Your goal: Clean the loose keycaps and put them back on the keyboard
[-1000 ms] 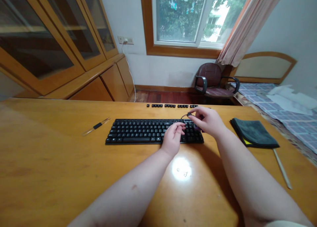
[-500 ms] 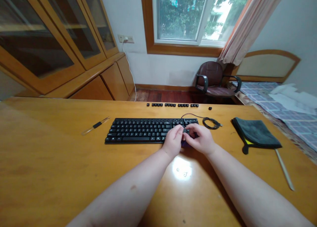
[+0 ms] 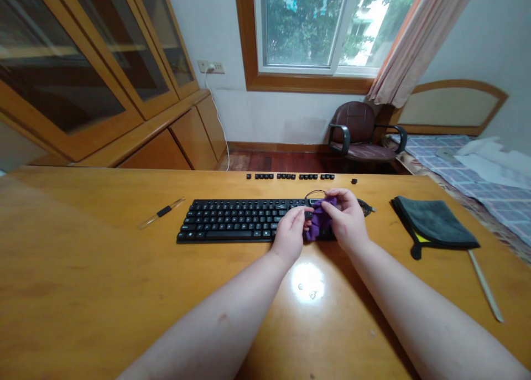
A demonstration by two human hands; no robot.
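Two bare hands meet above the right end of a black keyboard (image 3: pixel 232 219), which lies flat on a wooden desk (image 3: pixel 103 286). The left hand (image 3: pixel 289 233) is nearly closed, thumb and fingertips pinching a small black key (image 3: pixel 308 215). The right hand (image 3: pixel 349 218) is half curled, its thumb and fingers gripping a crumpled purple cloth (image 3: pixel 318 220) that hangs over the keyboard's number keys. The cloth is right beside the small black key; whether they touch is hard to tell. Part of a coiled cable (image 3: pixel 365 207) shows behind the right hand, its thin lead looping up from the keyboard's back edge.

Along the far edge of the desk runs a row of loose keys (image 3: pixel 286 176), set out in small groups, with a single key (image 3: pixel 354 181) apart on the right. Left of the keyboard, well clear of the hands, rests a wire tool (image 3: pixel 164 209) with a black middle. On the right lies a folded grey cloth (image 3: pixel 437 222), a bit of yellow showing at its edge, and a pale stick (image 3: pixel 486 286) pokes out toward the near side.
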